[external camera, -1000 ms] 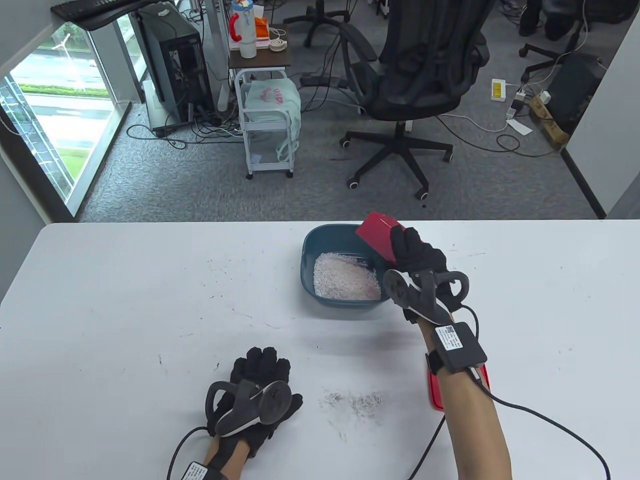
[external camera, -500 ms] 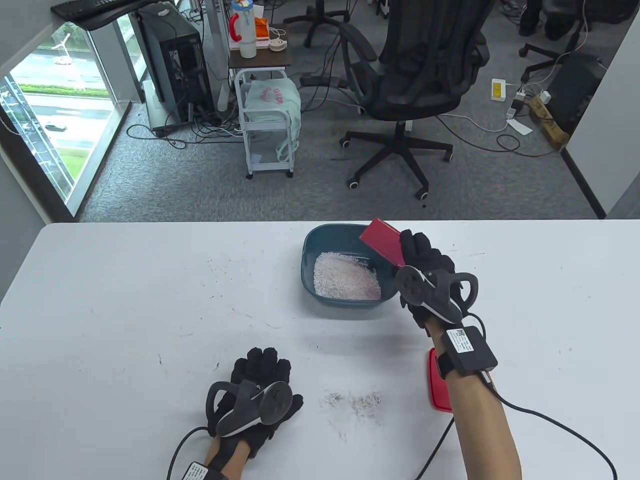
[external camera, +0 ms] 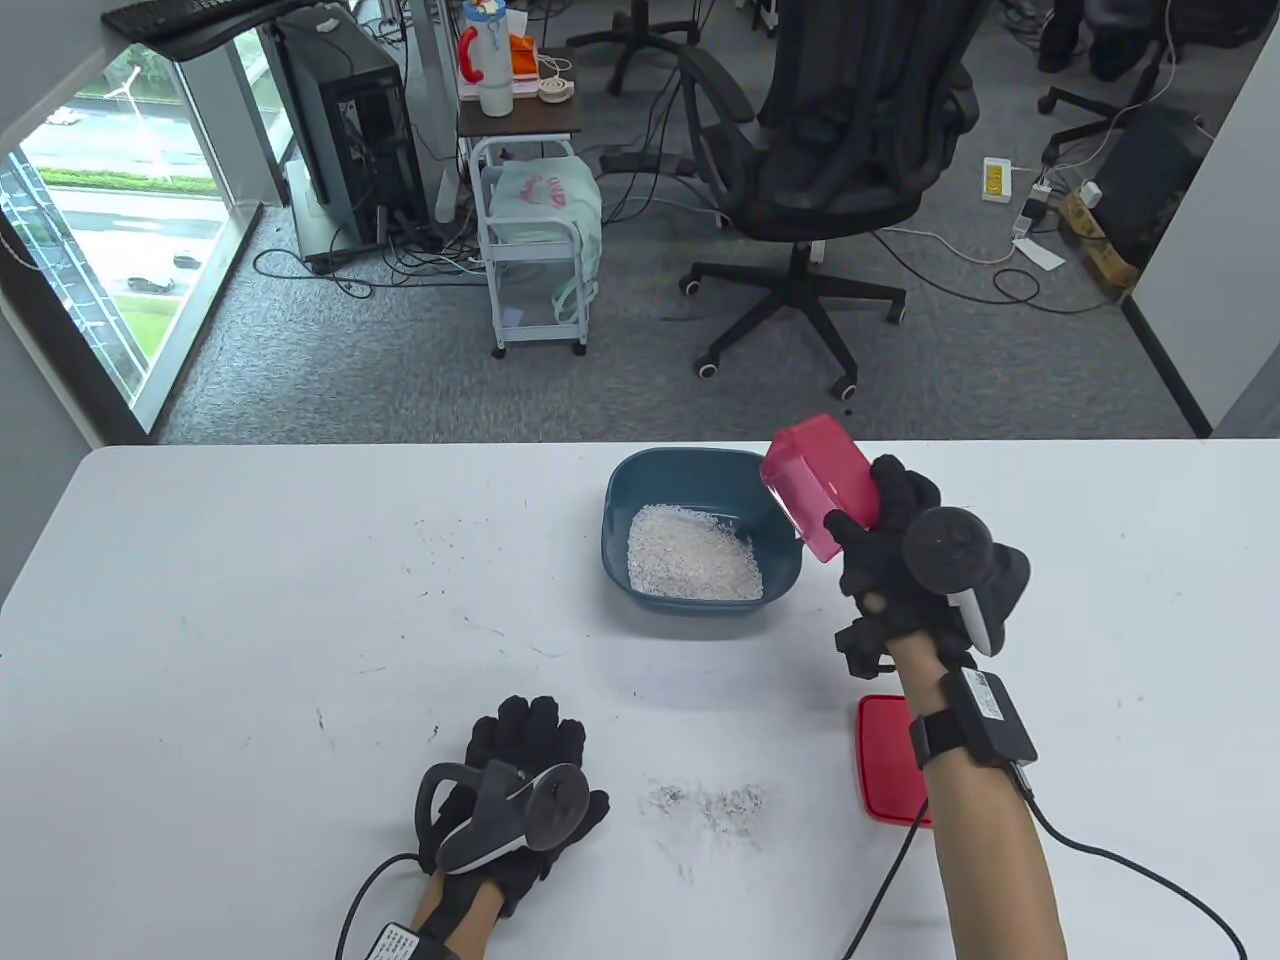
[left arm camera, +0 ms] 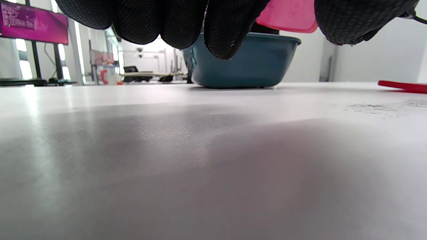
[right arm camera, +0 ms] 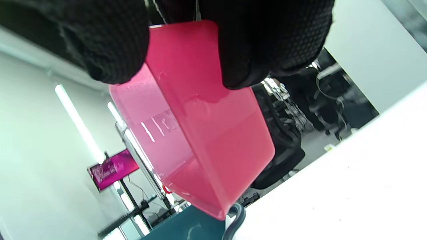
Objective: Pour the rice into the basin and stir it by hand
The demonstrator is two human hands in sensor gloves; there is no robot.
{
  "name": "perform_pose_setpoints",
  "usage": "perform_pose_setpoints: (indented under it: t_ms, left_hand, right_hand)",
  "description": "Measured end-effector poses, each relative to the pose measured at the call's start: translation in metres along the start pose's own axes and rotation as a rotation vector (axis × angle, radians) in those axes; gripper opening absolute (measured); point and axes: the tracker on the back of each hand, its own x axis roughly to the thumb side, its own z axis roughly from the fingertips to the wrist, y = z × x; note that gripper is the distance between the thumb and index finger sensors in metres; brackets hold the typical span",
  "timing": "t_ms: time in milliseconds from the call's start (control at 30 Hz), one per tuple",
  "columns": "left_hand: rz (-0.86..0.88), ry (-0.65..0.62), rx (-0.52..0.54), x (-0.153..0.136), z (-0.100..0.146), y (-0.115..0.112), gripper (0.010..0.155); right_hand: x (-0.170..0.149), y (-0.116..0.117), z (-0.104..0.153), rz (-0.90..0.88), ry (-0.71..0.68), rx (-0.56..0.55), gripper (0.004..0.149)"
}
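Note:
A dark teal basin [external camera: 618,500] stands at the middle of the white table, with a heap of white rice [external camera: 692,554] in it. My right hand [external camera: 884,540] grips a translucent pink container [external camera: 820,487], held in the air over the basin's right rim. In the right wrist view the pink container [right arm camera: 203,140] looks empty, with the basin's rim [right arm camera: 186,226] below it. My left hand [external camera: 520,750] rests flat on the table near the front edge, holding nothing. In the left wrist view the basin [left arm camera: 247,63] stands beyond my fingers [left arm camera: 227,30].
A red lid [external camera: 885,755] lies flat on the table under my right forearm. A patch of dark specks [external camera: 715,805] marks the table front of centre. Beyond the far table edge stand an office chair [external camera: 850,150] and a small cart [external camera: 535,240].
My right hand has turned and drawn back to the right, tipping the pink container from steeply inverted over the rice toward upright. The left hand has stayed where it was.

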Motion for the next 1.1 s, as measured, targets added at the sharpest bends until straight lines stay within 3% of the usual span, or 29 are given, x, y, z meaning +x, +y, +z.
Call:
perform_pose_setpoints:
  t_ms: [233, 300, 433, 767, 967, 1100]
  left_hand:
    - [0.004, -0.003, 0.003, 0.002, 0.000, 0.000, 0.084]
    - [0.003, -0.003, 0.000, 0.001, 0.000, -0.001, 0.084]
    - [0.000, 0.000, -0.010, 0.001, -0.001, -0.002, 0.084]
    - [-0.003, 0.002, -0.016, 0.002, -0.002, -0.002, 0.084]
    - [0.003, 0.004, -0.019, 0.001, -0.002, -0.002, 0.084]
    - [0.006, 0.004, -0.017, 0.001, -0.002, -0.003, 0.084]
  right_hand:
    - [-0.062, -0.022, 0.005, -0.334, 0.371, 0.086, 0.073]
    - [-0.082, -0.021, 0.007, -0.330, 0.517, 0.126, 0.073]
    - [-0.108, -0.012, 0.011, -0.238, 0.626, 0.197, 0.072]
    - [-0.133, 0.003, 0.017, -0.274, 0.713, 0.287, 0.073]
    - [-0.134, -0.001, 0.016, -0.129, 0.712, 0.388, 0.073]
    - [-0.125, -0.015, 0.016, -0.019, 0.668, 0.318, 0.073]
